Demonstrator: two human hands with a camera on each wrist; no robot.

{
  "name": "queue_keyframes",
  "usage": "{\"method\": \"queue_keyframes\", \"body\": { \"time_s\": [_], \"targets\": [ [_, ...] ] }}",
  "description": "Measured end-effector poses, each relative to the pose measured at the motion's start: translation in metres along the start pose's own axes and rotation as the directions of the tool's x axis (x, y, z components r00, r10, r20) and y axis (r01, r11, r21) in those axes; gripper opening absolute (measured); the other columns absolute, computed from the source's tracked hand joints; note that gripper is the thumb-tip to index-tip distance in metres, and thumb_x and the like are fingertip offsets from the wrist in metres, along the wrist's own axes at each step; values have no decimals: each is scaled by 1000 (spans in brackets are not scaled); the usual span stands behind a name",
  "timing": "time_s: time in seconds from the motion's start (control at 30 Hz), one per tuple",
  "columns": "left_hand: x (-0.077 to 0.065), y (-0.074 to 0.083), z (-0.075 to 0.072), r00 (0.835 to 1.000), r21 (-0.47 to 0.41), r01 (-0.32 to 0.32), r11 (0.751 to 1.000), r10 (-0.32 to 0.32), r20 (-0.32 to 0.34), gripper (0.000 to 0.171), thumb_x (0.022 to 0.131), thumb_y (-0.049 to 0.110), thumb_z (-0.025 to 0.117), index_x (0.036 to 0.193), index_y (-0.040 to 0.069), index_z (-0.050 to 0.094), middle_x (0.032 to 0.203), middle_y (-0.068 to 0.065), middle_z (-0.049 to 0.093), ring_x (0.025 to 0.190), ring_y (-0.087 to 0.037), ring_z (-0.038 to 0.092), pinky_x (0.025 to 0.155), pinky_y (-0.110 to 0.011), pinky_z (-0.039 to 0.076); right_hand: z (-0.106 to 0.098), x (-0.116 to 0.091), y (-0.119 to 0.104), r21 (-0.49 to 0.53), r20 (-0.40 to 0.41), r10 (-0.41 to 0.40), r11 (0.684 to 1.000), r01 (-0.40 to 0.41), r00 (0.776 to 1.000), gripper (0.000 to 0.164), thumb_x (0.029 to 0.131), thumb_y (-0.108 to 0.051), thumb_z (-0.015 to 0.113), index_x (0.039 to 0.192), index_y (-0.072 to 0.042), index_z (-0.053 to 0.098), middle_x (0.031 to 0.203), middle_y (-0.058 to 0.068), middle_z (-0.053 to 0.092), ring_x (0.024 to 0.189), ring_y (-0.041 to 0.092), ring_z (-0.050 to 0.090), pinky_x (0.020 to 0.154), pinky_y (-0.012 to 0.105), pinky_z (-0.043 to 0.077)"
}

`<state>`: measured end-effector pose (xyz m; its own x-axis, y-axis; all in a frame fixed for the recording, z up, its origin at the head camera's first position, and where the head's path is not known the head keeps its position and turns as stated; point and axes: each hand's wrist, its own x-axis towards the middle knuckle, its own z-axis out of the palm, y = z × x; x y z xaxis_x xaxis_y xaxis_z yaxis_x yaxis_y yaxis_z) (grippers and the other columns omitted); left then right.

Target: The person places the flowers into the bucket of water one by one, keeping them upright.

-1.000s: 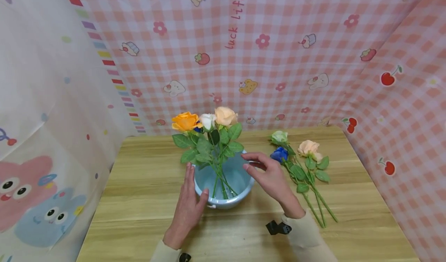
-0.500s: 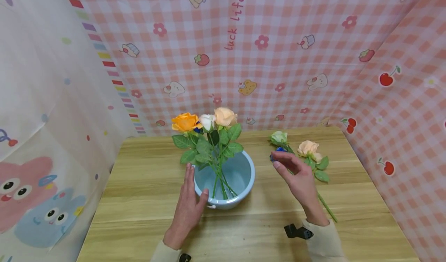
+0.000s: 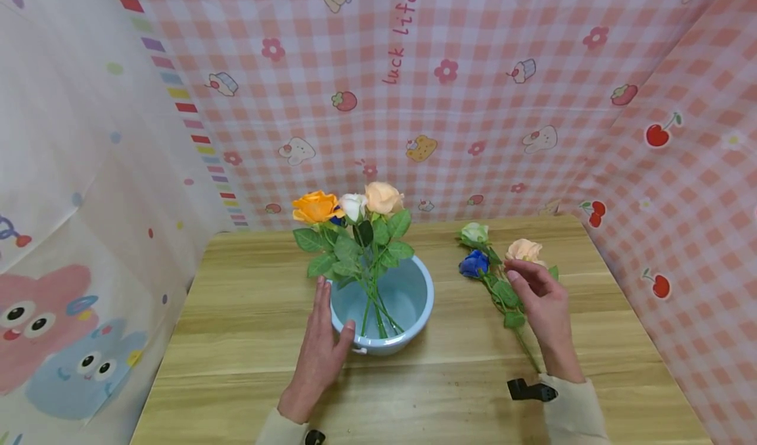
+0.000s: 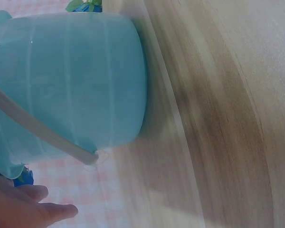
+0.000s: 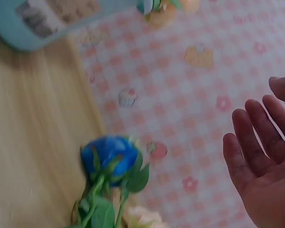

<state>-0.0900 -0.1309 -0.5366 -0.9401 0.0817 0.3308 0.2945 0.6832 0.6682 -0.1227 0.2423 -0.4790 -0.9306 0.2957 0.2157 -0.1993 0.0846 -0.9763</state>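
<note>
A light blue bucket (image 3: 421, 300) stands on the table with several artificial roses in it; an orange rose (image 3: 316, 206), a white rose (image 3: 353, 206) and a peach rose (image 3: 384, 197) rise above its rim. Against the bucket's left side rests my left hand (image 3: 319, 353), fingers straight. My right hand (image 3: 543, 307) hovers over the loose roses at the right, fingers relaxed and holding nothing. It partly hides a second peach rose (image 3: 525, 250). Beside that lie a blue rose (image 3: 474, 263) and a pale green rose (image 3: 475, 234). The right wrist view shows the blue rose (image 5: 109, 159) apart from the fingers.
The wooden table (image 3: 236, 340) meets a pink checked cloth (image 3: 378, 123) at the back. Another checked cloth (image 3: 698, 188) hangs on the right, and a white cartoon cloth (image 3: 77, 188) on the left. The bucket's handle (image 4: 42, 128) hangs down along its side.
My right hand has left the bucket's right side and moved right, past the blue rose, to the loose peach rose. My left hand and the bucket have stayed in place.
</note>
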Motion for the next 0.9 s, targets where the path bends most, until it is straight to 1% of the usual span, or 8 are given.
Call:
{"method": "queue_keyframes", "body": {
  "time_s": [0.17, 0.43, 0.57, 0.67, 0.7, 0.8, 0.87, 0.9],
  "targets": [
    [0, 0, 0, 1000, -1, -3, 1000, 3, -3, 82, 102, 28, 55, 165, 2, 11, 174, -10, 3, 157, -35, 15, 122, -57, 23, -13, 6, 14, -8, -43, 39, 999, -40, 998, 28, 98, -4, 68, 123, 10, 67, 104, -9, 75, 95, 5, 69, 81, 13, 54],
    [0, 0, 0, 1000, -1, 0, 1000, 0, 1, 81, 104, 32, 53, 166, 3, 10, 174, -9, 2, 158, -31, 12, 123, -56, 23, -30, 14, 37, -31, -82, 103, 994, -106, 991, 31, 97, -6, 72, 124, 8, 68, 103, -12, 74, 94, 1, 67, 82, 12, 53],
    [0, 0, 0, 1000, -2, 0, 1000, 0, 1, 81, 104, 33, 52, 166, 3, 10, 174, -8, 2, 158, -31, 12, 123, -56, 23, -39, 16, 47, -146, -65, 122, 981, -130, 990, 35, 98, -13, 71, 126, 8, 66, 102, -20, 70, 94, -2, 65, 80, 10, 52],
    [0, 0, 0, 1000, 1, 0, 1000, 0, 0, 81, 104, 35, 52, 166, 3, 9, 174, -8, 2, 158, -31, 13, 123, -56, 23, -47, 18, 54, -282, -14, 132, 951, -131, 991, 40, 100, -21, 70, 129, 6, 65, 104, -22, 69, 94, -5, 63, 79, 10, 50],
    [0, 0, 0, 1000, 2, 0, 1000, 0, 0, 81, 104, 35, 51, 166, 3, 9, 174, -9, 2, 158, -31, 13, 123, -56, 23, -49, 19, 57, -318, 7, 141, 939, -131, 990, 41, 101, -24, 69, 130, 5, 65, 107, -19, 69, 94, -6, 62, 79, 10, 50],
    [0, 0, 0, 1000, 3, 0, 1000, 0, 0, 81, 104, 35, 51, 166, 3, 9, 174, -9, 2, 158, -31, 13, 123, -56, 23, -56, 23, 68, -383, 76, 176, 914, -134, 981, 42, 103, -23, 65, 133, 6, 62, 120, 5, 72, 94, -9, 59, 79, 12, 51],
    [0, 0, 0, 1000, 2, 0, 1000, 0, 1, 81, 104, 35, 51, 166, 3, 9, 174, -8, 2, 158, -31, 12, 123, -56, 23, -59, 26, 76, -414, 108, 189, 901, -129, 976, 42, 103, -21, 65, 134, 8, 61, 128, 20, 68, 94, -11, 57, 78, 13, 52],
    [0, 0, 0, 1000, 2, 0, 1000, 0, 1, 81, 104, 35, 51, 166, 3, 9, 174, -8, 2, 158, -31, 12, 123, -56, 23, -60, 27, 80, -425, 119, 198, 896, -130, 973, 43, 104, -21, 64, 135, 8, 61, 131, 25, 66, 94, -12, 56, 77, 13, 52]
  ]
}}
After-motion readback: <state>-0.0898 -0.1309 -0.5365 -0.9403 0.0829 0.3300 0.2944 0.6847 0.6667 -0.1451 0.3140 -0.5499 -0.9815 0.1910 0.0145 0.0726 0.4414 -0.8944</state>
